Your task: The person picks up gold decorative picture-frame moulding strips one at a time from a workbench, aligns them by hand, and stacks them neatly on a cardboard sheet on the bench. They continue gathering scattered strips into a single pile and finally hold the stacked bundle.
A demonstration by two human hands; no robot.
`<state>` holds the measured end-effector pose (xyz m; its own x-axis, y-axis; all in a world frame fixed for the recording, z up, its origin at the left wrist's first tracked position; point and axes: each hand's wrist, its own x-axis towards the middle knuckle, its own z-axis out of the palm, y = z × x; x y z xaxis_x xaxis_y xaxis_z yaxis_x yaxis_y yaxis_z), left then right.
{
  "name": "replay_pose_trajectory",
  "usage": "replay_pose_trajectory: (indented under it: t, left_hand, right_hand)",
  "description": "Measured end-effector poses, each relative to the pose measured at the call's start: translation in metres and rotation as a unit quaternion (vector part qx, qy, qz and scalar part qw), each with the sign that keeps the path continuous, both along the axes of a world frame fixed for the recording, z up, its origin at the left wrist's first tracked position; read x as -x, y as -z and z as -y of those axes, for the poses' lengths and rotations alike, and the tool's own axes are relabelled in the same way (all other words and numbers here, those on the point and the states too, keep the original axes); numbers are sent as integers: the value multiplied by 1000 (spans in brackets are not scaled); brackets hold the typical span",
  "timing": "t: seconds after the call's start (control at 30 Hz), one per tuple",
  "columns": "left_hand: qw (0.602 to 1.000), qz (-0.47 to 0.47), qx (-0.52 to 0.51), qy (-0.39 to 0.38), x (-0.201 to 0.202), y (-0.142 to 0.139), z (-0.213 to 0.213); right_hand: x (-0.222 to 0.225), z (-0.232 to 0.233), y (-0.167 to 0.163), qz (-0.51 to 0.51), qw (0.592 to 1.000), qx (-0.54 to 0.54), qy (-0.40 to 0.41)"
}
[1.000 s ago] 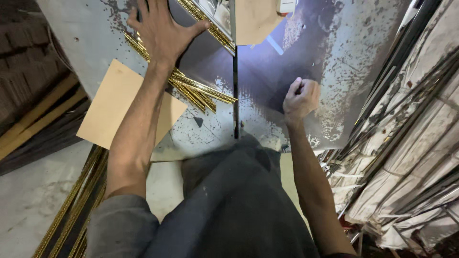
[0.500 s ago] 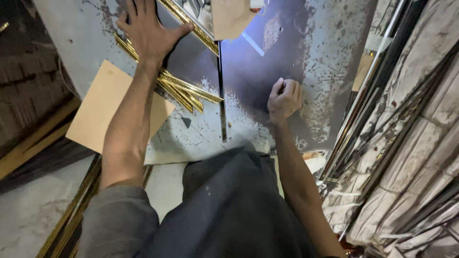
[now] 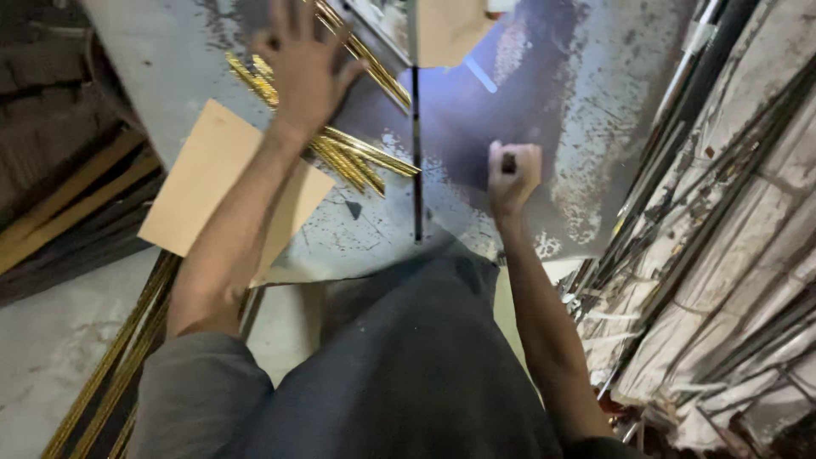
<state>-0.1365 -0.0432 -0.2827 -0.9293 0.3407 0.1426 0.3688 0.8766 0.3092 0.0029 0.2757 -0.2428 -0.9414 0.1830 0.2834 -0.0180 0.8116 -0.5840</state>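
My left hand (image 3: 308,66) lies spread, fingers apart, pressing on a bundle of thin gold-coloured strips (image 3: 361,157) that rest on a worn grey metal table (image 3: 595,110). The strips run diagonally under the palm and stick out toward me. My right hand (image 3: 512,174) is curled into a fist on the table, to the right of a narrow dark slot (image 3: 416,153) in the tabletop. A small dark object shows inside the fist; I cannot tell what it is.
A flat tan board (image 3: 200,178) lies on the table's left part under my forearm. More long gold strips (image 3: 110,365) lean below the table at left. Bundled dark rods and wrapped lengths (image 3: 722,255) are stacked at the right. Another tan piece (image 3: 446,30) sits at the top.
The view has shifted a little between frames. My right fist moved slightly left, closer to the slot. My left hand stays spread on the gold strips.
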Motion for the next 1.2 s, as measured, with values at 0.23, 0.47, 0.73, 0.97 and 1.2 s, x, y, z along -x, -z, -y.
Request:
replay_pose_trajectory:
  t: [0.23,0.47,0.73,0.97,1.2]
  left_hand:
    - [957,28,-62,281,-41,-25,-25]
    - [908,-19,-259,-329,-107,-86,-42]
    - [928,222,-6,-300,-74,-49,-48]
    - [898,239,-128,-347,-69,-36,-62]
    - [762,164,-535,-326,-100,-48,-68]
  right_hand:
    - [8,100,-55,65,986,-64,-140]
    - [-41,66,-47,245,960,124,-59]
    - [-97,46,-30,275,952,127,-50]
    - [-95,45,-28,246,944,218,-1]
    - [-85,53,-64,190,844,501,-15]
